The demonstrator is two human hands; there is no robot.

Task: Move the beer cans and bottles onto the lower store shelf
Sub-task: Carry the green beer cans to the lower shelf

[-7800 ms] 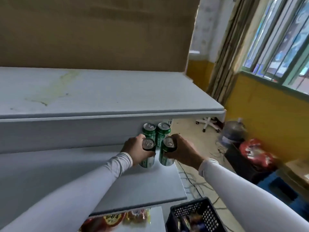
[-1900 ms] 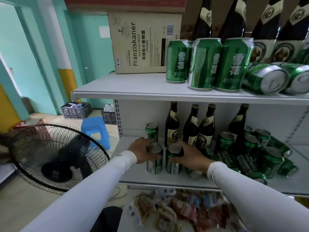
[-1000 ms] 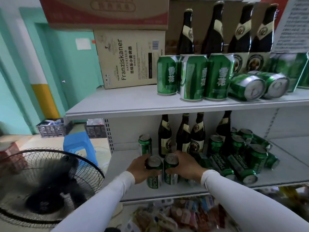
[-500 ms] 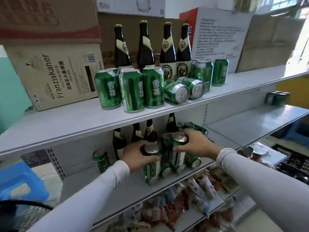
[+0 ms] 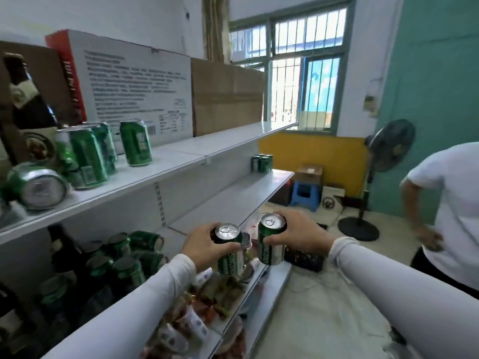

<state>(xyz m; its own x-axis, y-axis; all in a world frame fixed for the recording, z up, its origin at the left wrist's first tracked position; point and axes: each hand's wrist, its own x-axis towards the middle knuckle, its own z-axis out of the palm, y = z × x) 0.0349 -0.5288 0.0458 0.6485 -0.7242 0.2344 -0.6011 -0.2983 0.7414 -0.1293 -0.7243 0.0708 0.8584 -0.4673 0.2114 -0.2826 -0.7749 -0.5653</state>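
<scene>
My left hand (image 5: 203,248) grips a green beer can (image 5: 229,251) from its left side. My right hand (image 5: 298,233) grips a second green beer can (image 5: 270,242) from its right. Both cans are upright and lifted in the air, in front of the lower shelf (image 5: 233,203). On that shelf's left part stand and lie several green cans (image 5: 124,257) and a dark bottle (image 5: 64,251). A small group of cans (image 5: 262,163) stands at its far right end. The upper shelf (image 5: 166,164) carries more green cans (image 5: 136,142) and a dark bottle (image 5: 24,104).
Cardboard boxes (image 5: 225,99) line the back of the upper shelf. Snack packets (image 5: 204,301) fill the bottom shelf below my hands. A person in a white shirt (image 5: 451,203) stands at the right. A floor fan (image 5: 386,161), a blue stool (image 5: 305,194) and a black crate (image 5: 303,257) are on the floor.
I have lifted both cans off the crowded left part of the lower shelf and turned to the right. The view now looks along the shelf toward the window.
</scene>
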